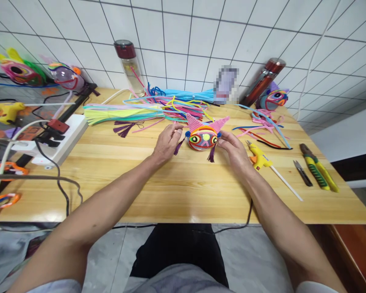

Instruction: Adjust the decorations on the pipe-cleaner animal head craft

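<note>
A round ornament (203, 140), wound with coloured pipe cleaners into an animal face, sits between my hands on the wooden table. It has two pointed pink ears, yellow-ringed eyes, a blue pompom on each side and dark purple tassels. At its left side is my left hand (167, 142), fingers curled together next to the pompom and the slanting tassel (179, 147); what they hold, if anything, is hidden. Closed at the opposite side, my right hand (233, 149) has its fingertips on the ornament's edge by the other pompom. The second tassel (211, 154) hangs below.
Bundled pipe cleaners (125, 113) lie behind, beside a loose purple tassel (125, 128). To the right are a yellow glue gun (259, 158), snips (302, 173) and pliers (319, 167). Bottles (129, 67) stand by the tiled wall. A power strip (64, 140) with cables is left.
</note>
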### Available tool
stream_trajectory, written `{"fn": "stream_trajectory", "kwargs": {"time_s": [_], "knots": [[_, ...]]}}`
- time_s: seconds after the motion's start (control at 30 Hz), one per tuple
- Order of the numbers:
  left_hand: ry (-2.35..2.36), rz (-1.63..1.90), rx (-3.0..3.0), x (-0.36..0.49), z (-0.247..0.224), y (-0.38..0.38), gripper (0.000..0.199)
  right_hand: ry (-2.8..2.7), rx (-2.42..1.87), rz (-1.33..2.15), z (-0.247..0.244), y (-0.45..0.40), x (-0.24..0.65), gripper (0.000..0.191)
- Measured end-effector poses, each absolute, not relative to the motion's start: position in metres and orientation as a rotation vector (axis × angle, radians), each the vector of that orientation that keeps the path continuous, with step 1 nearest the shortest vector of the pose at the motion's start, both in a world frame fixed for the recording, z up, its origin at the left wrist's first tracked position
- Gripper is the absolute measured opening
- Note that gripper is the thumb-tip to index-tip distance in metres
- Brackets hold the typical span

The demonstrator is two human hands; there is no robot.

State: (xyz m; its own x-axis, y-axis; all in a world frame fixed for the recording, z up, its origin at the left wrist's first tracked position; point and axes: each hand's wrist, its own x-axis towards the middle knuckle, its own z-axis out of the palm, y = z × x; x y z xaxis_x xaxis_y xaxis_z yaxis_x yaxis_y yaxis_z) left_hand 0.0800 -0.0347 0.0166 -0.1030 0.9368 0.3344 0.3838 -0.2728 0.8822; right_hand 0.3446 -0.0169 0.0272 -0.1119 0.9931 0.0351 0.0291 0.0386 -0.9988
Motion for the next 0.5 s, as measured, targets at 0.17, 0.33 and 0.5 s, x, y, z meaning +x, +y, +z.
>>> {"fn": "stream_trajectory", "kwargs": {"time_s": [0.17, 0.33, 0.5], "knots": [[1.449, 1.354, 1.643, 0.0789, 0.0114, -0.0327, 0.032, -1.374, -1.128, 1.266, 0.0273, -0.0174, 0.3441, 0.038], [1.445, 1.344, 1.696, 0.0790, 0.0120, -0.0321, 0.033, -1.382, -1.127, 1.264, 0.0257, -0.0156, 0.3450, 0.039], [1.444, 1.337, 1.720, 0.0793, 0.0128, -0.0324, 0.033, -1.335, -1.150, 1.249, 0.0239, -0.0139, 0.3466, 0.041]]}}
